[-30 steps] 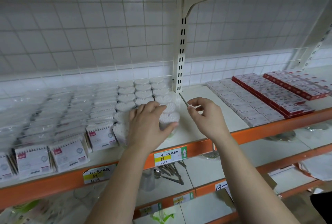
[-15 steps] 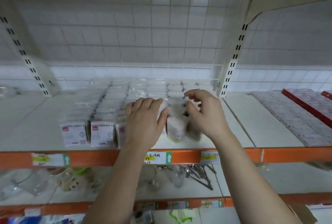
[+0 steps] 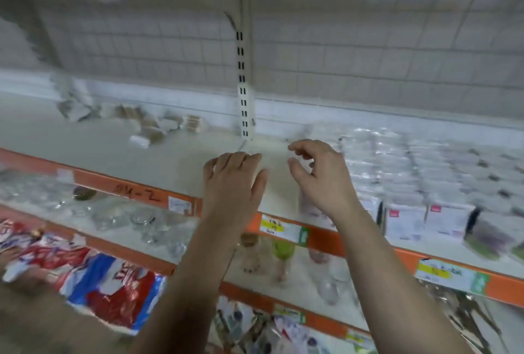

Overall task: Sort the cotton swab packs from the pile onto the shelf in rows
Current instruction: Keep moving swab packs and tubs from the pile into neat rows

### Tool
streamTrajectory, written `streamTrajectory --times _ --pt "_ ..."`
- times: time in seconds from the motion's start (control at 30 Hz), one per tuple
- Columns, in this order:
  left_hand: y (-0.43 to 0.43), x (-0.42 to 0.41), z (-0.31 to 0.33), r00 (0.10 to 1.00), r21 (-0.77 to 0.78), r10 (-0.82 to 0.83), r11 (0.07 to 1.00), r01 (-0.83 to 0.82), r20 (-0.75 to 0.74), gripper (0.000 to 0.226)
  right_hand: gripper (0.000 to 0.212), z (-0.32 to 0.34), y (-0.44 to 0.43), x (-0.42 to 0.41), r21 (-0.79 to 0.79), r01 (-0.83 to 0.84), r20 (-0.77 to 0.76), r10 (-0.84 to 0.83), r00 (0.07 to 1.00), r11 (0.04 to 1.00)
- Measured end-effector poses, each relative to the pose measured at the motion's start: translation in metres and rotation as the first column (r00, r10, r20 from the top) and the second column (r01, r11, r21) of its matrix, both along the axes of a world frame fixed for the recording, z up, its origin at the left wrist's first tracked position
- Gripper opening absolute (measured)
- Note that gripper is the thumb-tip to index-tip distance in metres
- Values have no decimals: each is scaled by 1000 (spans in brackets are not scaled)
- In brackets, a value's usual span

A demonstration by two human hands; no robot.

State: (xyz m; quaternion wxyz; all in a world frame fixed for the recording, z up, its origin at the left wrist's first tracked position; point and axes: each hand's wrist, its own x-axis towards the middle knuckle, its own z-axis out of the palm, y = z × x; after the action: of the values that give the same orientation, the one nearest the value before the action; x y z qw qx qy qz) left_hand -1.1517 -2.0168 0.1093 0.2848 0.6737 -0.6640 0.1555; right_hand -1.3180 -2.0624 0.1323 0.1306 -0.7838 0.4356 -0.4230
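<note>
Left of your fingers and farther back, the loose pile of cotton swab packs (image 3: 147, 126) lies on the white shelf (image 3: 184, 160). Your left hand (image 3: 232, 180) is over bare shelf, fingers straight and close together, holding nothing. 1 slotted upright (image 3: 243, 84) rises beyond the fingertips. Your right hand (image 3: 323, 180) has curled fingers; blur hides whether they pinch anything. Right of them stand rows of packs (image 3: 425, 172), backed by a wire grid (image 3: 368, 56).
</note>
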Motion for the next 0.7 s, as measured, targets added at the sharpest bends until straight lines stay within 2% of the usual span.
streamTrajectory --times 0.17,0.3,0.7 --pt "9 88 1 997 53 76 996 -75 -11 55 26 -2 -9 92 32 -61 -1 61 998 998" --pt "7 142 -3 990 58 140 989 -139 -21 52 25 -4 -22 153 55 -127 -19 128 992 990" --pt "-28 281 -10 965 106 260 961 -257 -21 52 23 -14 -91 303 149 -264 34 262 964 953"
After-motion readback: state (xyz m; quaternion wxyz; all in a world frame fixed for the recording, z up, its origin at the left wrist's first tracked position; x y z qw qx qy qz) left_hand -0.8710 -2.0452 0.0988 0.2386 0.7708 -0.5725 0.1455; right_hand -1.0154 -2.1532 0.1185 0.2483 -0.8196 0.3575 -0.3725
